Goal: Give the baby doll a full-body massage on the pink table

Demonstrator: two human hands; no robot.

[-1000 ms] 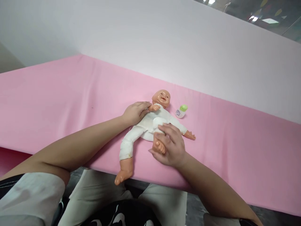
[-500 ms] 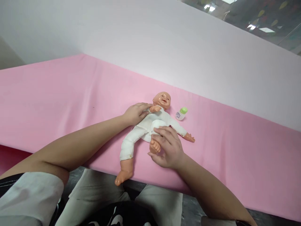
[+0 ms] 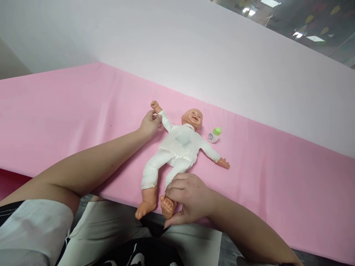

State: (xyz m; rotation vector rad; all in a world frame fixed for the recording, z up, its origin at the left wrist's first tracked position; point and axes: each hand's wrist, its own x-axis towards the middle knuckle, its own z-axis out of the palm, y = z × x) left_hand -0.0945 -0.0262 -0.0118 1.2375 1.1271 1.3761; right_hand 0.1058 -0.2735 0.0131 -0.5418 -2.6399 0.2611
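A baby doll [image 3: 179, 146] in a white suit lies on its back on the pink cloth [image 3: 69, 111], arms spread and feet at the near edge. My left hand [image 3: 150, 123] pinches the sleeve of the doll's raised arm near its wrist. My right hand [image 3: 188, 197] is closed around the doll's lower leg just above the bare foot, which sticks out over the table edge. The doll's other arm lies stretched out toward the right.
A small white bottle with a green cap [image 3: 214, 135] lies on its side just right of the doll's head. A pale wall panel [image 3: 222, 62] rises behind the pink surface. My knees in light trousers [image 3: 111, 229] sit under the near edge.
The doll's bent leg has been pulled straight down by my right hand. Its arm, folded on its chest before, now stretches up and out with my left hand on the sleeve.
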